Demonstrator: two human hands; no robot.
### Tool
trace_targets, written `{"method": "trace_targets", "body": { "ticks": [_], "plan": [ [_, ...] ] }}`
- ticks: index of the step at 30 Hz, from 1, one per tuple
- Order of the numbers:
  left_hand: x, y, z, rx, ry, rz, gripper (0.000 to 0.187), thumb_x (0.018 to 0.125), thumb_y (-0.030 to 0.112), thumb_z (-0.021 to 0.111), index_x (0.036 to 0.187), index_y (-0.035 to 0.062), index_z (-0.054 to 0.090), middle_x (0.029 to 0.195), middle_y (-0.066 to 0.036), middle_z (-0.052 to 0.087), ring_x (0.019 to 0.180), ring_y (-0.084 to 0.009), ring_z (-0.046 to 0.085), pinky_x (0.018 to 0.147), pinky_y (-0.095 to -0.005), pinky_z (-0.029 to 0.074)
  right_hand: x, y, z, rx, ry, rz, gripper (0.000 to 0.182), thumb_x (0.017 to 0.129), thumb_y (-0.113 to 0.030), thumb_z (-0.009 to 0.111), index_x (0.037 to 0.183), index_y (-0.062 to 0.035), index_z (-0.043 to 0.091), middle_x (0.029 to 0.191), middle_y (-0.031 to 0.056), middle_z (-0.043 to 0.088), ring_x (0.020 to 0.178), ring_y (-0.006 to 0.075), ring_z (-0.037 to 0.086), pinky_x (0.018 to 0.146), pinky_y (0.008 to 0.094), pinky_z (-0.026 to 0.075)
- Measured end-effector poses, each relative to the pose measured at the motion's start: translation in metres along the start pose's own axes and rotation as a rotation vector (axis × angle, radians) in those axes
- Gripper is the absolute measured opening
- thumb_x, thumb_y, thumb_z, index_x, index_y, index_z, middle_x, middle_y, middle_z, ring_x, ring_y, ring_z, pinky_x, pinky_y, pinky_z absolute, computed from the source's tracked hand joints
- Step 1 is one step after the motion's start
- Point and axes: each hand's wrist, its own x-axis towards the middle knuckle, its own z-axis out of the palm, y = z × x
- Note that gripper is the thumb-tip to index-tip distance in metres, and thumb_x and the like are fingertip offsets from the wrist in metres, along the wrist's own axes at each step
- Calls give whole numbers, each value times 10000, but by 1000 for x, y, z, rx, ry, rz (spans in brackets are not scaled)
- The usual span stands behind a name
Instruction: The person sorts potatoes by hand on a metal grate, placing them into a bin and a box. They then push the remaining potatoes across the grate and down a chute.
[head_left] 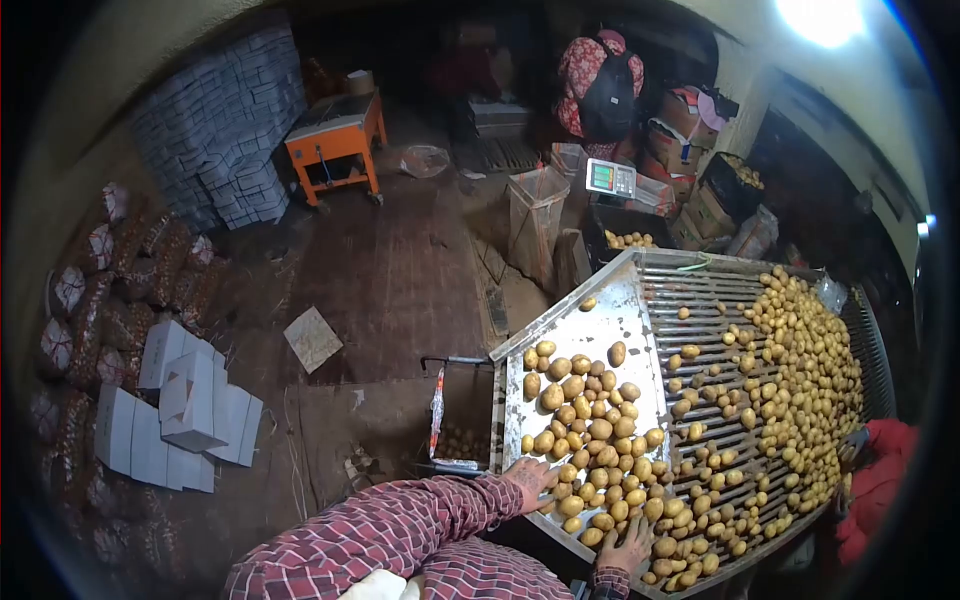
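Two bare hands work at the near edge of a metal sorting surface (600, 320) heaped with potatoes. One hand, the left hand (530, 477), comes out of a red plaid sleeve (400, 525) and lies flat with spread fingers on the near left corner of the smooth tray part, its fingertips touching the closest potatoes (590, 430) of the pile; its grip is released, closed on nothing. Further right along the same near edge, the right hand (628, 548) rests palm down on top of the potatoes, fingers splayed over them; whether its grip encloses one cannot be told.

The pile fills the middle and near part of the smooth tray. Beyond it, toward the right edge, many smaller potatoes (800, 380) lie spread over a roller grid (700, 300). A mesh bag (455, 440) partly filled with potatoes hangs open just off the left edge of the surface. A person in a red garment (880, 480) stands at the far right side.

On the floor to the left lie white cartons (175, 405) and netted sacks (90, 300); an orange machine (335, 135) and a scale (610, 178) stand farther back.
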Motion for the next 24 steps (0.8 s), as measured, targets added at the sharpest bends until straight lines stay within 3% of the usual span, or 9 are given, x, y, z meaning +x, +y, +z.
{"method": "trace_targets", "body": {
  "ticks": [2, 8, 10, 12, 14, 16, 24],
  "plan": [
    [-1, 0, -1, 30, 27, 18, 625, 850, 419, 588, 1350, 73, 441, 1208, -152, 541, 1125, -309, 521, 995, -445, 371, 1, 3, 2, 2, 3, -12, 639, 811, -217, 634, 1396, -72, 425, 1439, 131, 392, 1384, 330, 285, 1130, 489, 228],
    [2, -1, -3, -13, 15, 1, 590, 841, 397, 609, 1319, 80, 468, 1202, -143, 540, 1118, -295, 528, 981, -436, 376, 2, -10, -8, 2, -53, 68, 662, 797, -199, 645, 1404, -68, 417, 1430, 138, 396, 1379, 326, 290, 1133, 487, 227],
    [0, 0, -1, -17, 22, 3, 577, 843, 392, 608, 1308, 76, 475, 1183, -143, 545, 1109, -300, 530, 983, -431, 373, 4, 3, 5, -50, -13, 4, 685, 788, -204, 650, 1414, -74, 404, 1431, 138, 392, 1359, 341, 309, 1125, 491, 232],
    [1, -5, 6, -11, 47, 25, 577, 844, 390, 607, 1299, 59, 481, 1183, -149, 542, 1110, -302, 530, 996, -428, 359, -7, -42, -64, -109, 67, -224, 564, 889, -326, 530, 1371, -41, 464, 1340, 226, 501, 1257, 380, 442, 1059, 445, 353],
    [1, -6, 9, -27, 108, 38, 564, 839, 386, 611, 1280, 53, 494, 1158, -148, 552, 1096, -297, 535, 981, -427, 371, -6, -46, -67, -125, 83, -236, 554, 887, -318, 543, 1367, -50, 472, 1339, 214, 506, 1261, 371, 441, 1059, 444, 354],
    [4, -3, 8, -44, 31, -2, 576, 835, 385, 616, 1287, 53, 490, 1136, -143, 562, 1080, -290, 540, 966, -425, 382, -14, -60, -85, -64, 36, -203, 555, 890, -329, 539, 1367, -54, 476, 1343, 208, 506, 1266, 365, 438, 1061, 444, 352],
    [-1, -2, 7, -27, 70, 1, 606, 837, 389, 617, 1326, 66, 463, 1165, -129, 554, 1108, -292, 525, 992, -417, 367, -15, -41, -65, -201, 124, -273, 577, 899, -372, 534, 1378, -57, 466, 1389, 198, 471, 1290, 370, 409, 1081, 442, 329]
  ]
}}
